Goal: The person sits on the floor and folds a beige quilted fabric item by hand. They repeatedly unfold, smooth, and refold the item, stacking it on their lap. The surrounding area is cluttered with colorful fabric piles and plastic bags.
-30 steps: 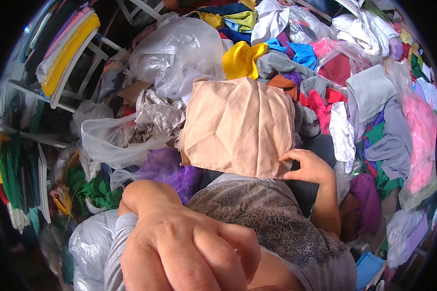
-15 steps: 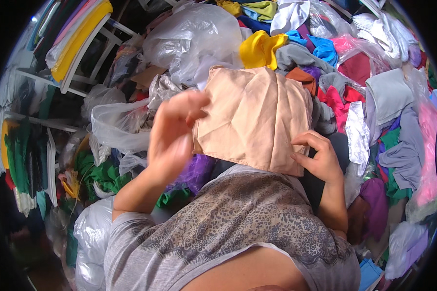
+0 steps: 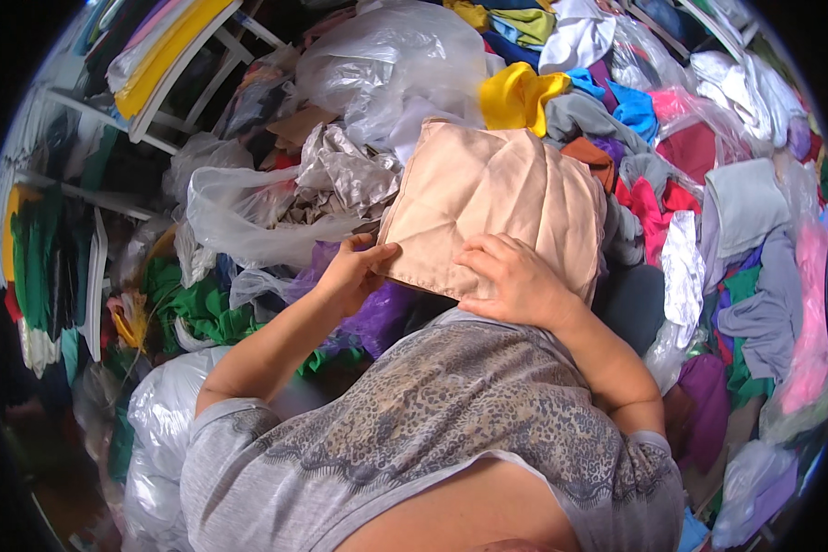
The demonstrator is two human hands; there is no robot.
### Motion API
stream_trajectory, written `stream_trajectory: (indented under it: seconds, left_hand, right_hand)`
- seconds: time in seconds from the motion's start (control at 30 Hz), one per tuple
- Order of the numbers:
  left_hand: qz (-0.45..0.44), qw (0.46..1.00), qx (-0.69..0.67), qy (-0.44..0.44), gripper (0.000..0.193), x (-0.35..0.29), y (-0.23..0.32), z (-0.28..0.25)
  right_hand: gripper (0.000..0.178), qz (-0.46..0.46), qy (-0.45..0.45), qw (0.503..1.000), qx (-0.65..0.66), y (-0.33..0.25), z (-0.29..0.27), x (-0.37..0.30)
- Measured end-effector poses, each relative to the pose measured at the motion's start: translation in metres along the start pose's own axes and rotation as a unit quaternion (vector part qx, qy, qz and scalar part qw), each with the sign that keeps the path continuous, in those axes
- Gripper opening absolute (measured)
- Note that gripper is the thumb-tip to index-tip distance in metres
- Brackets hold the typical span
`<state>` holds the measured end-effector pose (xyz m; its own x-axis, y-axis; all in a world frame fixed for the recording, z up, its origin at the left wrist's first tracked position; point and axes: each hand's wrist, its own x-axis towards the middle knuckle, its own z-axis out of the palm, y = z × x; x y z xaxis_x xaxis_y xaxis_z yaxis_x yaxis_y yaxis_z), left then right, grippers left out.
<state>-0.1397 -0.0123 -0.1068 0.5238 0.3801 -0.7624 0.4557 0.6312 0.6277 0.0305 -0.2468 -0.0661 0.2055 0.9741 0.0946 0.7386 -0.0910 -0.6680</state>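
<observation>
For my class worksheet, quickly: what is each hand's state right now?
Left hand: closed on the beige cloth at its near left corner.
Right hand: half-curled, resting on the cloth; whether it grips cannot be told.

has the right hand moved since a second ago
Yes, to the left: against the yellow cloth, the right hand was below and to its right, and is now almost directly below it, on the beige cloth.

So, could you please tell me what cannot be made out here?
Head view:
Underside of the beige cloth: hidden by its top.
Palm of the right hand: hidden by its back.
Contents of the large plastic bag: obscured by its cloudy film.
Light blue cloth: cut off by the lower edge.
</observation>
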Motion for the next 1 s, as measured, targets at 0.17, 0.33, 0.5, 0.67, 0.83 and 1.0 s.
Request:
stream_trajectory:
  seconds: [0.17, 0.33, 0.5, 0.67, 0.83, 1.0]
  left_hand:
    - [0.031, 0.996, -0.066, -0.041, 0.067, -0.036, 0.036, 0.01]
    - [0.048, 0.985, -0.134, -0.102, 0.046, -0.043, 0.068, 0.045]
    - [0.094, 0.967, -0.099, -0.215, 0.05, -0.019, 0.081, 0.064]
    - [0.429, 0.859, 0.225, -0.163, 0.047, 0.026, 0.067, 0.025]
    - [0.137, 0.985, 0.097, 0.046, 0.03, 0.025, -0.012, -0.017]
    - [-0.063, 0.996, 0.001, -0.061, 0.032, 0.012, -0.037, -0.018]
  right_hand:
    - [0.079, 0.002, 0.012, 0.998, -0.054, -0.009, 0.008, 0.003]
    - [0.062, 0.042, 0.067, 0.995, -0.065, -0.003, 0.024, 0.009]
    - [0.032, 0.224, 0.068, 0.972, 0.013, 0.022, 0.023, 0.008]
    - [0.037, 0.267, 0.096, 0.958, 0.045, 0.038, 0.009, -0.003]
    - [0.041, 0.264, 0.098, 0.949, 0.143, 0.043, 0.018, -0.007]
    - [0.054, 0.209, 0.144, 0.962, 0.103, 0.033, 0.024, -0.005]
